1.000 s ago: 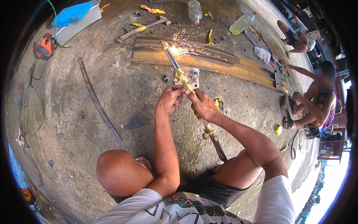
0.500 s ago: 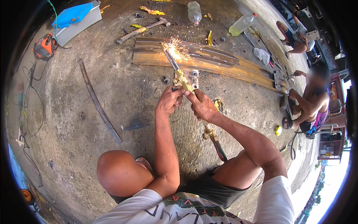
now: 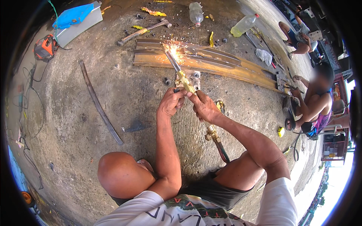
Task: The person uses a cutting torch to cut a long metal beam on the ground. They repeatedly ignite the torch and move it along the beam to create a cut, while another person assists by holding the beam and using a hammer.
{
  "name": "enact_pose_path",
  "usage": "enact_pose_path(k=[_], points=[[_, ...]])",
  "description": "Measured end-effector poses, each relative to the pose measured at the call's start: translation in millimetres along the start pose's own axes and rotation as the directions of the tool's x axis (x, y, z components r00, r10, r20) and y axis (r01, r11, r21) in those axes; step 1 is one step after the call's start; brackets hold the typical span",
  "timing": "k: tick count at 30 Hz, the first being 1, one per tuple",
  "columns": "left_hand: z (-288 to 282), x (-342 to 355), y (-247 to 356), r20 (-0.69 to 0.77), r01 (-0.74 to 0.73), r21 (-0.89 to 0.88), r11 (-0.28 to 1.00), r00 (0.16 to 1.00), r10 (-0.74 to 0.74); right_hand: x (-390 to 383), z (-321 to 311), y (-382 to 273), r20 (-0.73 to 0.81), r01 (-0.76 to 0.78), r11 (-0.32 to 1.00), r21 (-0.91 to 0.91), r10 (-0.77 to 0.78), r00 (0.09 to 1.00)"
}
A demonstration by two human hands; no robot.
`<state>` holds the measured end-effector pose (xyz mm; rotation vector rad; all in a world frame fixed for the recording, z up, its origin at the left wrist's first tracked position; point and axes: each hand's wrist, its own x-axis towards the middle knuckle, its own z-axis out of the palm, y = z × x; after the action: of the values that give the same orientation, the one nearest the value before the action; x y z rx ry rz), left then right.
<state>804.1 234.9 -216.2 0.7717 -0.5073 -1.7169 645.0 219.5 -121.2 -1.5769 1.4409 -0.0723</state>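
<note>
A brass cutting torch (image 3: 183,80) slants up from between my knees, its tip over rusty steel leaf springs (image 3: 215,60). Bright sparks (image 3: 174,52) spray off the metal at the tip. My right hand (image 3: 204,105) is closed round the torch body. Beside it my left hand (image 3: 172,101) is closed at the torch too, its thumb and fingers pressed near a valve. Hoses (image 3: 222,152) trail from the torch's lower end past my right thigh. Under the torch's middle lies a metal plate with holes (image 3: 195,83).
A hammer (image 3: 145,31) and plastic bottles (image 3: 196,14) (image 3: 244,25) lie beyond the springs. A long curved steel strip (image 3: 98,101) rests on the concrete at left. A grey box with blue top (image 3: 77,20) stands far left. At right a person (image 3: 316,101) crouches by the springs' end.
The torch and both my hands stay nearly in place while the spark spray changes shape. The crouching person at right has shifted their arms and leaned slightly.
</note>
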Motion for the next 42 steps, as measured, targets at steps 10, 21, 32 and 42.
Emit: enact_pose_path(k=[10,21,32,42], points=[[2.9,-1.5,0.4,-0.001,-0.015,0.011,1.000,1.000,0.015,-2.0,-3.4,0.0,0.040,-0.016,0.998,-0.062,0.018,0.999],[5.3,0.3,0.4,-0.006,0.001,0.015,1.000,1.000,-0.001,2.0,-4.8,4.4,0.024,0.017,0.991,-0.130,-0.014,1.000],[0.8,2.4,-3.3,0.002,0.003,-0.001,1.000,1.000,-0.003,0.0,-4.8,2.4,0.046,0.015,0.996,-0.084,-0.012,0.999],[2.4,4.3,-5.1,0.005,-0.005,0.000,1.000,1.000,0.005,-6.6,-9.0,-3.7,0.045,-0.002,0.999,-0.039,0.004,0.999]])
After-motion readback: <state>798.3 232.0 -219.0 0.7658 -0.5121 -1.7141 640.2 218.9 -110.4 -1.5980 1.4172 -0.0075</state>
